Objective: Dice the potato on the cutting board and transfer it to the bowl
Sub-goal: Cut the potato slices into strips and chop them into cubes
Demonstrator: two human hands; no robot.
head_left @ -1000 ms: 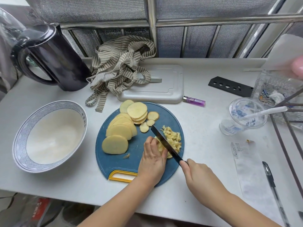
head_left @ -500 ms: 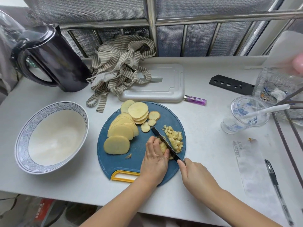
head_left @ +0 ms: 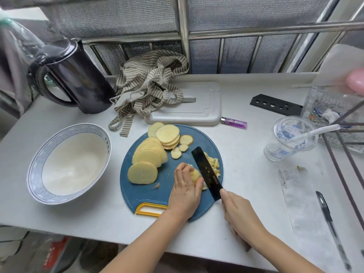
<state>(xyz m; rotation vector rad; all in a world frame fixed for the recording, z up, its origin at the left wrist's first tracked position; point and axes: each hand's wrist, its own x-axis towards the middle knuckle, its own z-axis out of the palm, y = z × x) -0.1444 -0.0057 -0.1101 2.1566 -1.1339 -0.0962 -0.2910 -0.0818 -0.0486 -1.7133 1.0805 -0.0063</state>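
Observation:
On the round blue cutting board [head_left: 157,192] lie stacked potato slices [head_left: 151,152] at the left and back, and a heap of diced potato [head_left: 213,164] at the right. My left hand [head_left: 186,191] grips a small stack of potato strips [head_left: 195,175] on the board. My right hand [head_left: 238,215] grips the handle of a black knife [head_left: 206,172], whose flat blade leans beside the strips, partly covering the dice. The white bowl [head_left: 69,162] with a blue rim stands left of the board and holds nothing.
A black kettle [head_left: 78,83] stands at the back left, a striped cloth [head_left: 149,83] over a white board [head_left: 189,107] behind. A purple lighter [head_left: 233,122], black knife sheath [head_left: 275,104], plastic cup [head_left: 289,138], paper [head_left: 303,209] and pen [head_left: 332,229] lie to the right.
The knife blade has tipped from edge-down to showing its flat side and sits slightly further right. My left hand has stayed on the potato strips.

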